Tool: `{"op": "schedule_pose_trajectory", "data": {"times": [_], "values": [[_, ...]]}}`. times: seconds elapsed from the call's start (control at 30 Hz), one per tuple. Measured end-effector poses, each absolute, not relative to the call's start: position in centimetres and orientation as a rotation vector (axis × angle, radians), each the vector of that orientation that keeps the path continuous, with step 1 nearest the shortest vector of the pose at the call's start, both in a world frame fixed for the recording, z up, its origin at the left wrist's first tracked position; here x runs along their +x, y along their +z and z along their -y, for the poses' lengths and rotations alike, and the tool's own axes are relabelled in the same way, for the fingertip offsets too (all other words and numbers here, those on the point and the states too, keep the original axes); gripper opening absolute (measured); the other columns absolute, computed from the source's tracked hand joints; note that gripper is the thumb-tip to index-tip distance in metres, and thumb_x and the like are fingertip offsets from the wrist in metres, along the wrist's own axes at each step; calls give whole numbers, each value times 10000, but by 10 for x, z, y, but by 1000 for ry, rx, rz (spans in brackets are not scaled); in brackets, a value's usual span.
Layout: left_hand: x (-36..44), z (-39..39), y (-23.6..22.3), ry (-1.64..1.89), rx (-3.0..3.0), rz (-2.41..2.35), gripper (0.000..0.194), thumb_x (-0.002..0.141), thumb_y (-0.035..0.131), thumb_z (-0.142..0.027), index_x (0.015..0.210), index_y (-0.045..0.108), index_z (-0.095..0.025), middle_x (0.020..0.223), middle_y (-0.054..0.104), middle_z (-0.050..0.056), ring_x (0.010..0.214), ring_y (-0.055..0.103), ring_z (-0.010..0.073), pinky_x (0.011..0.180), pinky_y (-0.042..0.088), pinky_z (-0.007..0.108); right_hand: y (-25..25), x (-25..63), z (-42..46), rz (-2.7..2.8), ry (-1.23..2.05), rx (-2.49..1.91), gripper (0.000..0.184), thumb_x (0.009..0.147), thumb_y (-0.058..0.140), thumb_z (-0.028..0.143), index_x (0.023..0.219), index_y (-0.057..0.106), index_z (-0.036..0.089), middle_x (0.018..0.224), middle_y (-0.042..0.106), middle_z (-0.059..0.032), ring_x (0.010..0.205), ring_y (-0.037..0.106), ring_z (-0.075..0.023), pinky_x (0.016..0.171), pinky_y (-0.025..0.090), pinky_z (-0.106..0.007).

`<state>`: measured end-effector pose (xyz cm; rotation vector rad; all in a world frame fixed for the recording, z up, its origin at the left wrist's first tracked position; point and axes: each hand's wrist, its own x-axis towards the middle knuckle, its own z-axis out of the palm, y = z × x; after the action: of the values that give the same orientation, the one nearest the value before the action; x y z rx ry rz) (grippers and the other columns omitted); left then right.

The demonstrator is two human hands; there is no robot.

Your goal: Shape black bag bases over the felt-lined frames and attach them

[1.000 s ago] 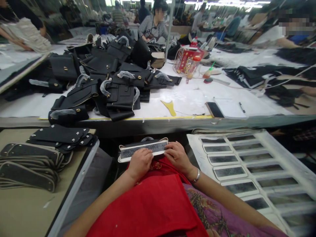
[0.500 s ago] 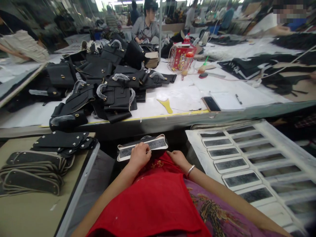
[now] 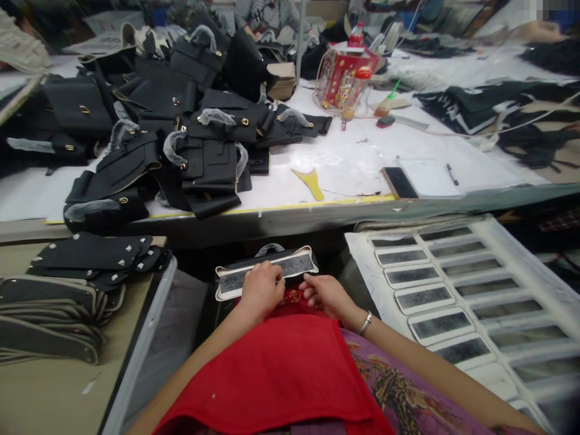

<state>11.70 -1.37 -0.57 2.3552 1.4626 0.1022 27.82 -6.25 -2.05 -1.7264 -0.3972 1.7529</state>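
Observation:
In front of my lap is a black bag (image 3: 296,280), with its pale-edged open side turned up and a dark grey speckled panel (image 3: 296,266) set in it. My left hand (image 3: 263,289) lies over the middle of that panel, fingers curled onto the bag. At the bag's lower right edge is my right hand (image 3: 327,294), its thumb and forefinger pinched together; what is between them is too small to make out. A wrapped handle (image 3: 270,248) shows behind the bag. Below both hands is a red apron (image 3: 272,362).
Right of me, a board (image 3: 357,254) bears a column of white-framed dark panels (image 3: 441,324). Stacked black pieces (image 3: 49,314) lie on the left table (image 3: 40,399). Across the bench (image 3: 290,187) are piled black bags (image 3: 208,163), a phone (image 3: 399,182) and a yellow scrap (image 3: 310,183). A person (image 3: 267,15) sits beyond.
The view has tipped down and shifted slightly. My right hand has come up to the bag's lower right edge. My left hand stays on the panel.

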Motion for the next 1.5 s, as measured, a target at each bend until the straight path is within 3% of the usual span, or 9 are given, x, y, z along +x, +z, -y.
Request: {"op": "schedule_pose_trajectory", "data": {"times": [0.4,0.57,0.73,0.97,1.33,1.5], "values": [[111,-3,-8,91,2340,-1459,98,834,508,-251,771,548,-188,879,570,78,875,533,246,736,418,370,-13,243,38,267,1741,-1769,307,927,442,278,715,588,109,545,620,-20,347,490,-53,349,344,-160],[90,-7,-3,160,2310,-1414,149,807,566,-243,931,518,-174,961,540,79,867,524,218,733,433,340,-13,225,34,294,1782,-1764,311,935,432,281,724,589,116,568,639,-19,355,500,-55,347,351,-161],[46,-11,-1,66,2414,-1379,129,822,574,-322,788,571,-197,884,554,59,864,513,227,747,418,352,-13,212,32,268,1785,-1777,297,930,449,294,743,594,114,616,663,-36,362,496,-52,363,362,-168],[33,-13,-7,124,2308,-1405,131,831,536,-259,727,579,-192,855,580,48,849,532,215,755,414,351,-12,190,29,340,1832,-1782,296,938,427,274,760,593,106,653,681,-57,371,517,-64,377,387,-179],[36,-10,-11,82,2344,-1447,115,832,492,-211,778,582,-162,887,579,97,868,535,246,761,442,377,-15,158,26,679,1844,-1796,405,946,382,288,676,624,108,581,661,-52,356,501,-57,343,356,-153],[8,-14,-6,155,2419,-1431,137,769,624,-285,855,593,-184,987,567,87,967,505,267,852,422,439,-14,152,23,599,1836,-1827,342,941,404,290,751,618,104,643,679,-60,364,507,-55,347,355,-157]]}}
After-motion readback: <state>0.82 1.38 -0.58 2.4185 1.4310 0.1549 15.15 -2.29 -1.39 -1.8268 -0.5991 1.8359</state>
